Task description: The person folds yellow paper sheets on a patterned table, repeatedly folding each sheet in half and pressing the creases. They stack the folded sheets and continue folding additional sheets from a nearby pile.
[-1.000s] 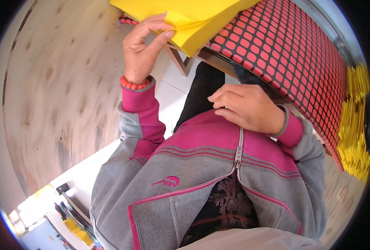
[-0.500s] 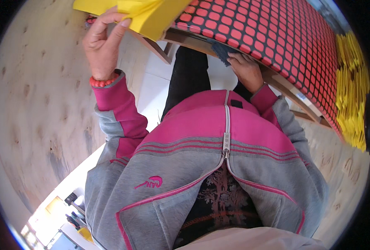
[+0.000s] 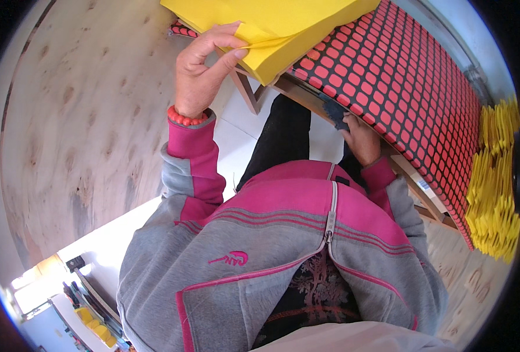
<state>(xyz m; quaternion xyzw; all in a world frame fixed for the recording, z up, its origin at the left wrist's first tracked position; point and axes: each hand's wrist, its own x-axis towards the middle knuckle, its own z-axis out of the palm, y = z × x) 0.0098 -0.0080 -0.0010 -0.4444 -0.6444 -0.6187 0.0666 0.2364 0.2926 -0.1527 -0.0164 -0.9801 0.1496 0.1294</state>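
Observation:
A stack of yellow sheets (image 3: 283, 23) lies on the near end of a table covered with a red mat with a black grid (image 3: 412, 88). My left hand (image 3: 204, 70) pinches the corner of the top yellow sheet between thumb and fingers; a red bead bracelet sits at the wrist. My right hand (image 3: 362, 141) reaches under the table's front edge and touches a small dark blue object (image 3: 335, 112). Whether the fingers grip it is hidden by the table edge.
A second pile of yellow sheets (image 3: 494, 193) lies at the right end of the table. A wooden table leg (image 3: 245, 91) stands below my left hand. A plywood wall (image 3: 78, 129) fills the left. Shelves with yellow items (image 3: 90, 320) are at the lower left.
My right hand left my lap and went under the table edge to the dark object. My left hand kept its pinch on the yellow sheet's corner while the view shifted.

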